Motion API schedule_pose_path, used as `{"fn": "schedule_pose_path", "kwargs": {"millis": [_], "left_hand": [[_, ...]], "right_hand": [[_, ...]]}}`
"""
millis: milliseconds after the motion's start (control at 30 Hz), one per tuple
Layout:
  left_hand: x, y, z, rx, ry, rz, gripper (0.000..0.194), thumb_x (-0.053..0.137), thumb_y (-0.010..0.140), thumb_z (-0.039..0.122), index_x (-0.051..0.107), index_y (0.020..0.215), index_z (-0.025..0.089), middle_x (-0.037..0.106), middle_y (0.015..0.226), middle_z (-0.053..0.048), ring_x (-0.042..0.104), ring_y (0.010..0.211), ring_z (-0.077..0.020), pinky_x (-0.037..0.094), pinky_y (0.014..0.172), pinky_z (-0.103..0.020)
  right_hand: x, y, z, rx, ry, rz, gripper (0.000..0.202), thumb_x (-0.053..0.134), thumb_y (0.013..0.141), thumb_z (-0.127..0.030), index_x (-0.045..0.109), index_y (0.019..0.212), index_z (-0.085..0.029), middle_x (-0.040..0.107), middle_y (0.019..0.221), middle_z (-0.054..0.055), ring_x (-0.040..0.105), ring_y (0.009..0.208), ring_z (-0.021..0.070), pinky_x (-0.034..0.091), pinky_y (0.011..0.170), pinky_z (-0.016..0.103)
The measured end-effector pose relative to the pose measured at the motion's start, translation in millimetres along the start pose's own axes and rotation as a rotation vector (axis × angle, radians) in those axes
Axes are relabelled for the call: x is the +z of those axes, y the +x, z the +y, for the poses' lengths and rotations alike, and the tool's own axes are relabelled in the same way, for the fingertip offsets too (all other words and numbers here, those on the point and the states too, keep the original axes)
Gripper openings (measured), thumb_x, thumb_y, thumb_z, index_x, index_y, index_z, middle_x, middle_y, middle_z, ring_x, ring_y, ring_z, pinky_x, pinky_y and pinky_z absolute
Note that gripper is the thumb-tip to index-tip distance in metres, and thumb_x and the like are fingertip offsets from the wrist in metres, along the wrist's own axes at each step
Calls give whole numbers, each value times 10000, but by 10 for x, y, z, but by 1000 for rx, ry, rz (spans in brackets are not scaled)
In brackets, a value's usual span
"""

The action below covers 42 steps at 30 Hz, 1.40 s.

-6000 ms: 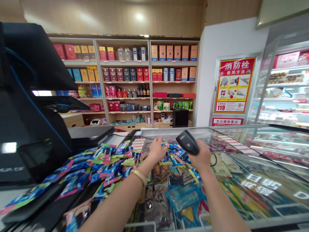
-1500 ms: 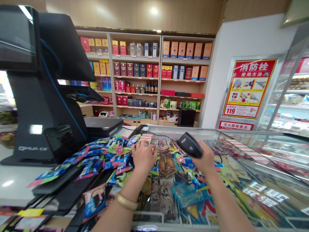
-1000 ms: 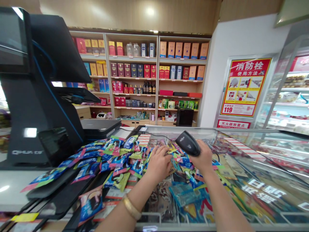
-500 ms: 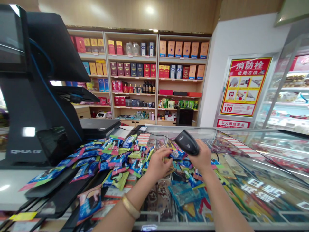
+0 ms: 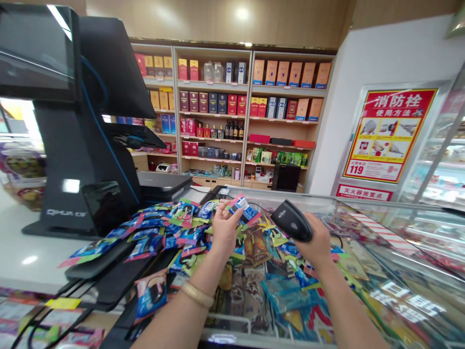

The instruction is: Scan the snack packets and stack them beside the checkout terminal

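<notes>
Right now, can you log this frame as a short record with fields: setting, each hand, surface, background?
setting: shop checkout counter beside a glass-topped freezer
left hand: raised, fingers pinching a small blue and pink snack packet, barcode side up
right hand: gripping a black barcode scanner, nose aimed toward the packet
surface: heap of packets spread across the counter and freezer glass
left of the hands: black register terminal
background: shelves of boxed goods; red and yellow poster
</notes>
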<state>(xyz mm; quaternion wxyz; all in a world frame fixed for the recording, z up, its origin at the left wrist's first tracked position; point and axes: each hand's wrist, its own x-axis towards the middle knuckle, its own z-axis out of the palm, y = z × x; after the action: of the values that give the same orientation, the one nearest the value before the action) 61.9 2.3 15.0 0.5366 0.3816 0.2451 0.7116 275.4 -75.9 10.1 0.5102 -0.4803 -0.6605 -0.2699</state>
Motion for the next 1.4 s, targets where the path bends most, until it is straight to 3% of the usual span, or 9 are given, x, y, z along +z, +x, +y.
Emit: {"fn": "schedule_pose_path", "kwargs": {"millis": [133,367,633,867,967,1067,1200,1267,1400], "left_hand": [[-46,63,-19,52,35,77,439,794,585,389,583,903,172,692,839,-21,661,789,-151,522,724,-272],[-123,59,-7,329,537,32,243,667,716,373,687,835,163,710,785,-48,651,736,-172,507,692,-274],[-147,74,39,390,714,52,203,608,761,335,704,847,178,723,794,-38,645,709,-169,499,686,-271],[-188,-20,130,475,1387,-38,333,510,863,288,633,1171,257,707,1039,-72,640,890,-236,460,752,-342],[-218,-44,121,555,1689,-139,277,522,846,257,686,1070,260,682,1070,-85,601,936,-263,427,803,-383],[-234,-42,116,578,1782,-150,219,521,845,271,722,930,248,659,1104,-99,558,992,-290,405,829,-419],[-178,-87,149,671,1705,-101,246,520,843,263,702,1008,248,625,1182,-102,511,1091,-315,380,896,-459],[-113,-156,132,732,1621,-174,264,513,845,241,683,1047,252,617,1187,-92,509,1111,-299,375,932,-457],[73,-309,-70,714,1468,-601,336,527,828,203,628,1148,233,602,1193,-99,537,1112,-261,415,955,-418]], "right_hand": [[14,17,-91,-41,0,-52,157,540,668,-203,570,823,-209,602,761,36,574,708,203,428,642,301],[33,46,-244,-113,9,-263,129,557,681,-238,583,803,-203,606,763,35,561,706,183,376,639,279],[61,42,-300,-83,-3,-397,92,552,663,-194,583,747,-216,584,711,14,535,657,164,355,605,260],[53,27,-198,-68,4,-289,105,544,678,-219,587,773,-207,601,747,34,559,703,183,390,629,273],[34,16,-107,-31,-32,-203,139,531,678,-215,598,800,-206,590,734,29,556,693,185,400,628,276],[17,8,-24,12,-42,-142,127,535,664,-201,587,779,-210,585,723,23,558,674,184,416,625,277],[14,2,41,26,-52,-51,173,539,656,-195,592,820,-210,613,760,33,586,694,199,438,628,290],[19,1,56,34,-62,-7,181,538,663,-203,593,836,-209,623,775,38,594,706,205,443,631,295],[27,-6,75,82,-74,16,138,563,699,-236,588,833,-214,620,774,36,595,719,209,441,639,300]]}}
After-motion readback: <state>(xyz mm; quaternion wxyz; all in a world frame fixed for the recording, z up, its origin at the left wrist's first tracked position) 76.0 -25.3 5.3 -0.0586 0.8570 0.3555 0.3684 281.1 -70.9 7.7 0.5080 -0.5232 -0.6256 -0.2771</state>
